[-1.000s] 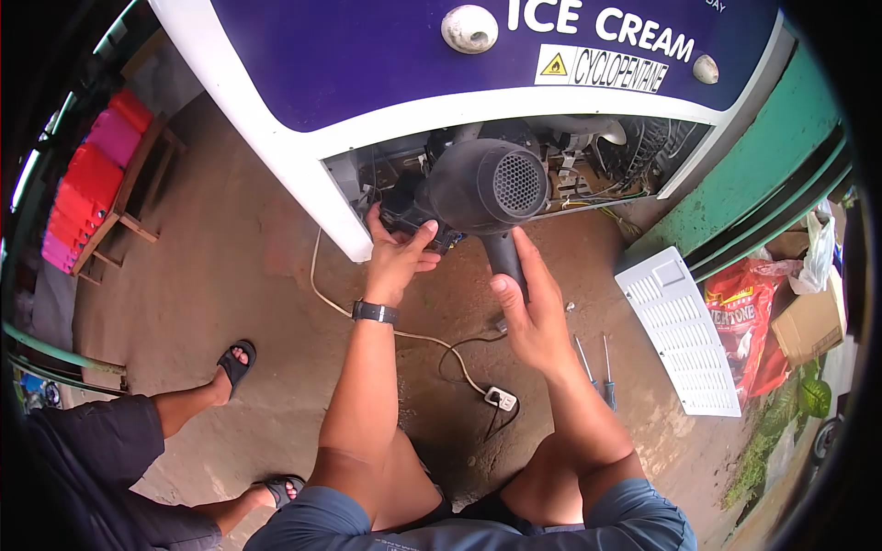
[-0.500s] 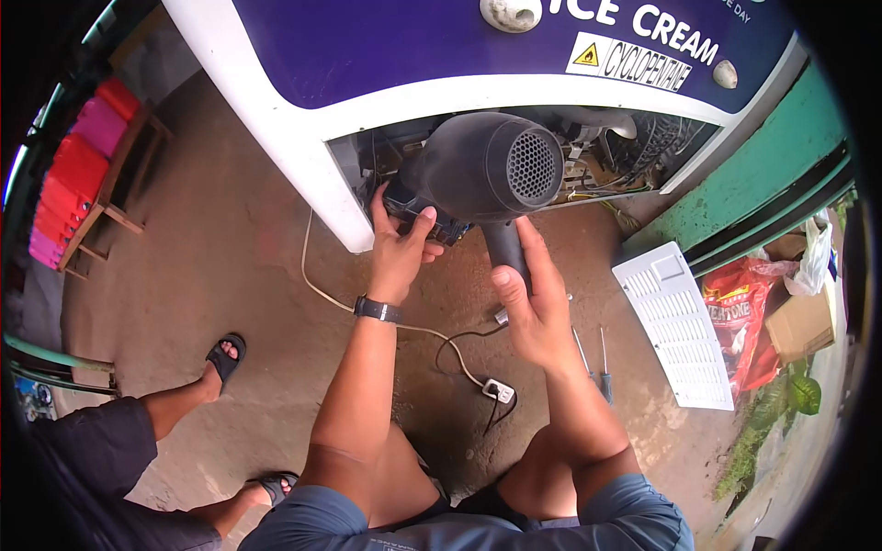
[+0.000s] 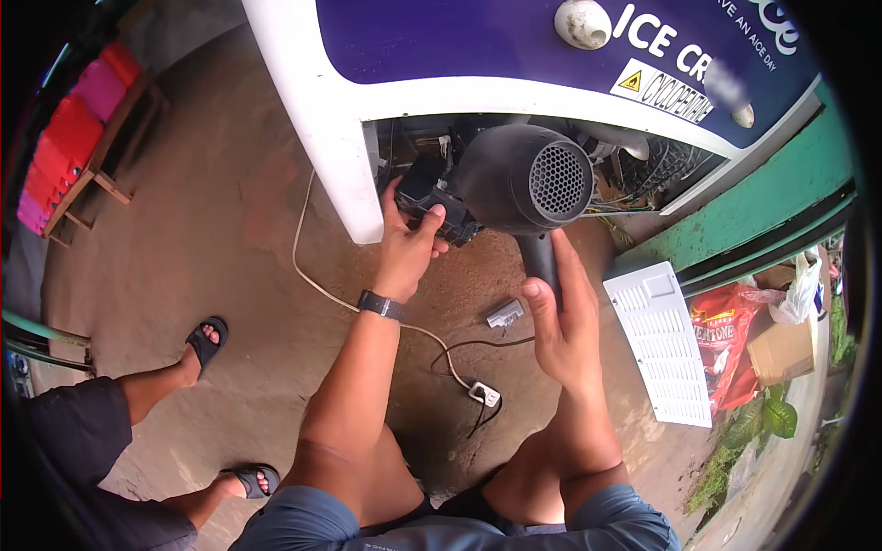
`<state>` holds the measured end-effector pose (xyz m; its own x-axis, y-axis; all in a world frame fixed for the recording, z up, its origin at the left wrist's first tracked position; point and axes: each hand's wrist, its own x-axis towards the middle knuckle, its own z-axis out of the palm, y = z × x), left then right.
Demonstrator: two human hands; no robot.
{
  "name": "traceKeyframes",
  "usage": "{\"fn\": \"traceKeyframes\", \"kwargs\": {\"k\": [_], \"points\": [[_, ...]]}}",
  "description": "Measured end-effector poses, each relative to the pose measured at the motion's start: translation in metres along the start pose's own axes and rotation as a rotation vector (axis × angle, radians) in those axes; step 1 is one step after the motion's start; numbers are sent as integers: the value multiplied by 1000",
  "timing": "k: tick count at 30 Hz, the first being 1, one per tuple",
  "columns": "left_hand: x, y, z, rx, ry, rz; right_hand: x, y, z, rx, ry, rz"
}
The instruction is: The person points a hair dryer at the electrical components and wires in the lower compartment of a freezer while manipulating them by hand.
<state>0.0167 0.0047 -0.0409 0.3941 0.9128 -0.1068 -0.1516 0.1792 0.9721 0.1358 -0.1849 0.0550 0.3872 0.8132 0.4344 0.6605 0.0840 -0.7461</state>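
My right hand (image 3: pixel 565 317) is closed around the handle of a black hair dryer (image 3: pixel 496 174), whose round mesh intake faces up toward me. Its nozzle end points left at a black electronic part (image 3: pixel 436 197), which my left hand (image 3: pixel 411 248) grips from below with the thumb on its near side. I cannot make out the kind of part. Both are held just in front of the opened lower compartment (image 3: pixel 666 174) of an ice cream freezer (image 3: pixel 459 55), where wires and metal pieces show. A small grey box-shaped piece (image 3: pixel 504 313) lies on the floor below the dryer.
A white extension cord (image 3: pixel 308 275) runs across the floor to a socket (image 3: pixel 484 395) with a black plug in it. A white louvered panel (image 3: pixel 657 344) lies at right near a red bag (image 3: pixel 726 340). Another person's sandaled foot (image 3: pixel 207 344) is at left, beyond it red and pink stools (image 3: pixel 78 133).
The view has shifted, so the freezer appears farther right. The hair dryer has moved slightly right and down, and more of the black part shows. Both hands keep their hold.
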Motion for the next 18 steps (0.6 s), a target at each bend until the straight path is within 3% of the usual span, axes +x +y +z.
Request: {"fn": "traceKeyframes", "kwargs": {"k": [5,10,18], "points": [[1,-1,2,-16,8,13,-1,10,4,-30,34,-88],[4,-5,-1,-29,-14,45,-5,10,5,132,14,146],[5,-9,-4,-84,-44,41,-6,21,6,107,-11,121]]}}
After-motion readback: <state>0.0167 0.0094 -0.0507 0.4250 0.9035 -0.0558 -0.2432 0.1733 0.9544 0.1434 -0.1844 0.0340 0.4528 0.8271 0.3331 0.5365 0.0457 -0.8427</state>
